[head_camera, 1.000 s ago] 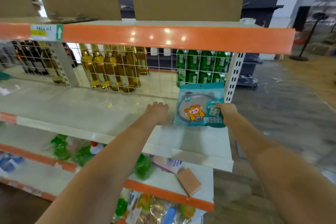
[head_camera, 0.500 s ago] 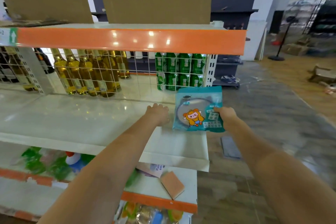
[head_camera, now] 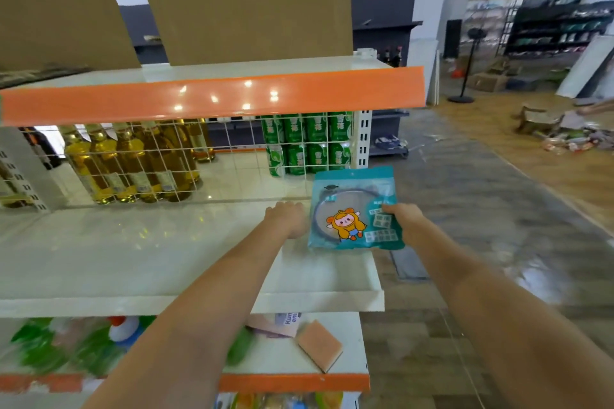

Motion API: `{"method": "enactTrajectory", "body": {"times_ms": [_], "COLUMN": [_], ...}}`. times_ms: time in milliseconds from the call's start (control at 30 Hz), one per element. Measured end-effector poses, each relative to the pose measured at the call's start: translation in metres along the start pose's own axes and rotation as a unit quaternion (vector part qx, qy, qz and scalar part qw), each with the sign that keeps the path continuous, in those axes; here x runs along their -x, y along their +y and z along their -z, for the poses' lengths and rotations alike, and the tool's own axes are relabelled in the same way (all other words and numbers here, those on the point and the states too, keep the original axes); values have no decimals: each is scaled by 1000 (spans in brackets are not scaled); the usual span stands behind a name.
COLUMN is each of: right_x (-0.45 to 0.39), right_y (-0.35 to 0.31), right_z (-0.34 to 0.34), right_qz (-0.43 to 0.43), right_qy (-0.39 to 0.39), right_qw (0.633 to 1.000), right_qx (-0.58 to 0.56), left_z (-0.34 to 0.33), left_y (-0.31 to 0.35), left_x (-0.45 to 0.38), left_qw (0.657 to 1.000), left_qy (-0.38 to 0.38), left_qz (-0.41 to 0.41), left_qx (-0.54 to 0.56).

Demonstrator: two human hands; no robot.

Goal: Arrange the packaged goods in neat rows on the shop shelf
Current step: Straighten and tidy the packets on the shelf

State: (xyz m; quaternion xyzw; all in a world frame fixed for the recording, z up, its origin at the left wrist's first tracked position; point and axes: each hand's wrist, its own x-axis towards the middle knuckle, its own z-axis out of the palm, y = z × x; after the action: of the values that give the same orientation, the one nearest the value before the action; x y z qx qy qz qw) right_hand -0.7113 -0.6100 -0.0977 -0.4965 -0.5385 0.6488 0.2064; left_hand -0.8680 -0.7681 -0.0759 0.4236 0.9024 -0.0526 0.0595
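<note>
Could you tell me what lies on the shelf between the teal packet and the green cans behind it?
In the head view, only bare white shelf and the wire mesh divider separate the teal packet from the green cans.

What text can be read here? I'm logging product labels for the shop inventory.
"Kun" above "en", cut off: package on the lower shelf.
Teal packet in the right hand: print too blurred.
Green cans: characters too blurred.
Oil bottles: labels unreadable.
</note>
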Motion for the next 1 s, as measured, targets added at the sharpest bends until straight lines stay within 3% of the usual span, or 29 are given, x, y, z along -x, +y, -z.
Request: {"method": "enactTrajectory", "body": {"times_ms": [300,400,567,767,1000], "right_x": [20,23,27,26,23], "right_y": [14,18,22,20,15], "right_z": [-29,-35,-38,-38,-32], "right_qz": [-11,-17,-32,-27,-8], "right_qy": [-29,-36,-41,-48,-29], "right_qw": [999,999,999,998,982], "right_qx": [-8,-9,-4,43,184], "left_z": [-6,-13,-19,-23,-36], "left_y": [-21,-26,-34,-45,-55], "left_x": [-2,-3,-8,-10,-12], "left_qw": [969,928,831,777,768], "left_qy": [-65,-91,-121,-136,-137], "left_qz": [27,70,101,104,112], "left_qx": [236,353,534,606,616]}}
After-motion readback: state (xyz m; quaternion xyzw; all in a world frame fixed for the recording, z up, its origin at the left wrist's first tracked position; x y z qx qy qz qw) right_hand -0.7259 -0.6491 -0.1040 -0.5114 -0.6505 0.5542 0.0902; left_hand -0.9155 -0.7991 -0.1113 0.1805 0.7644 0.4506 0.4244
